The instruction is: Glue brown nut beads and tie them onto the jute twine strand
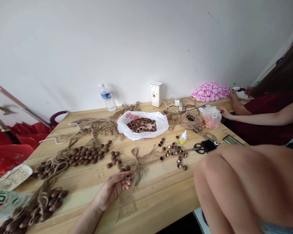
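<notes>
My left hand is closed at the fingertips on a brown half nutshell, whose hollow side shows; something pale is inside it, too small to make out. Just beyond lies a bundle of twine strands with a loop at its top. Several nutshells on the twine ends rest left of the bundle. To its right are loose half shells, some with pale insides showing. Behind them stands a small white glue bottle. My right hand is out of view.
A white plastic bag holds more shells. Scissors, a twine coil and a water bottle are on the table. Shell-and-twine bunches cover the left. Bare knees rise at the right edge; a co-worker's arm lies beyond.
</notes>
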`<state>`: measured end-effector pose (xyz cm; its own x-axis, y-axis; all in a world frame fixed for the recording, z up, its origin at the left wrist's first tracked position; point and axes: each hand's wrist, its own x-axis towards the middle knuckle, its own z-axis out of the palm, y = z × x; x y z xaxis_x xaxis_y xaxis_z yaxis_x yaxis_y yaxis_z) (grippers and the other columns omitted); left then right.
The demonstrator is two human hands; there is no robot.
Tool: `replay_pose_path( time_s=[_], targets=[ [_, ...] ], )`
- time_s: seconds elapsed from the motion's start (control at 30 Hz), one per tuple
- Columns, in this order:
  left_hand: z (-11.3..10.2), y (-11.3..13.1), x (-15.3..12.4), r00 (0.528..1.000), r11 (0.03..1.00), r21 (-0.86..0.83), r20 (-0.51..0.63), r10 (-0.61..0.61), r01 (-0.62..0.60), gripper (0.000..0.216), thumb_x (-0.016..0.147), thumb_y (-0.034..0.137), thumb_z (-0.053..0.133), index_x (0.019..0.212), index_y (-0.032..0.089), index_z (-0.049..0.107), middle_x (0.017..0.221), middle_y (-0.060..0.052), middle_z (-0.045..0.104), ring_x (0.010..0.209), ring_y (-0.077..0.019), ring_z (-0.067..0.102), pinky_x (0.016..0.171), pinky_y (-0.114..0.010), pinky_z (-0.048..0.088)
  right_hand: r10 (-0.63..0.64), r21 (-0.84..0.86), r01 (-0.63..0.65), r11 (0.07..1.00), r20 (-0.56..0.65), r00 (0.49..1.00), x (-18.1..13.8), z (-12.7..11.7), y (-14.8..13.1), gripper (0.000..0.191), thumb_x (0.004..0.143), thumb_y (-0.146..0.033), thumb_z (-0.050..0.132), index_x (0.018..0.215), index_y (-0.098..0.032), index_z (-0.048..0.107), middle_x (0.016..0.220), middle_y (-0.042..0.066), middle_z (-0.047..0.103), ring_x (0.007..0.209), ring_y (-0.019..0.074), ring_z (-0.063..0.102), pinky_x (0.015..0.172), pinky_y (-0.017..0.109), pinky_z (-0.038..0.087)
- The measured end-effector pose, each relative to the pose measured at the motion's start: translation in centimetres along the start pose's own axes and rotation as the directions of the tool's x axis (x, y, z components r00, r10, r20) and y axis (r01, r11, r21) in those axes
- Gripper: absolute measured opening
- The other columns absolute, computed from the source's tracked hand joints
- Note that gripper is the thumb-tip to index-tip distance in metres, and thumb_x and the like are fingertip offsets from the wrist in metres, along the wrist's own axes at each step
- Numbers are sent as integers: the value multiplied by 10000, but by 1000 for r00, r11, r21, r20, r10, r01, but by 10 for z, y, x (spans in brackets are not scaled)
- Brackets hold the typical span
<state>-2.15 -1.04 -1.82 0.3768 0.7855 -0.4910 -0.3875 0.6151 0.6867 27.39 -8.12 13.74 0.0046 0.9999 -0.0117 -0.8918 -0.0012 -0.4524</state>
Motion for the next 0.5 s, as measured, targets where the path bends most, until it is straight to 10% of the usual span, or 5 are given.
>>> replay_pose_path(
  time_s=[0.1,0.17,0.27,0.5],
  targets=[
    [1,0,0,998,998,-9,42,56,-55,210,711,192,619,837,59,720,738,-116,704,640,-171,598,607,-269,448,33,-557,83,826,195,980,29,-9,-3,169,797,-401,557,871,-283,653,771,35,612,817,232,574,808,403,492],
    [3,0,0,997,998,-14,43,61,-60,210,693,201,641,824,56,717,753,-128,703,635,-169,600,600,-269,451,130,-942,267,204,296,946,49,-32,-5,135,772,-281,604,886,-249,668,948,59,611,904,234,551,855,381,443],
    [4,1,0,995,997,-25,67,79,-78,206,701,198,629,825,54,710,779,-130,696,645,-169,601,595,-269,448,279,-842,260,-474,136,951,67,-83,-7,211,779,-141,536,915,-231,668,980,65,594,860,200,575,801,306,442],
    [4,2,1,993,996,-37,80,88,-85,208,712,203,622,836,56,701,785,-128,686,658,-180,607,607,-281,452,322,-667,309,-678,109,941,71,-131,-2,341,769,-47,457,952,-248,664,935,33,564,815,162,572,724,232,423]
  ],
)
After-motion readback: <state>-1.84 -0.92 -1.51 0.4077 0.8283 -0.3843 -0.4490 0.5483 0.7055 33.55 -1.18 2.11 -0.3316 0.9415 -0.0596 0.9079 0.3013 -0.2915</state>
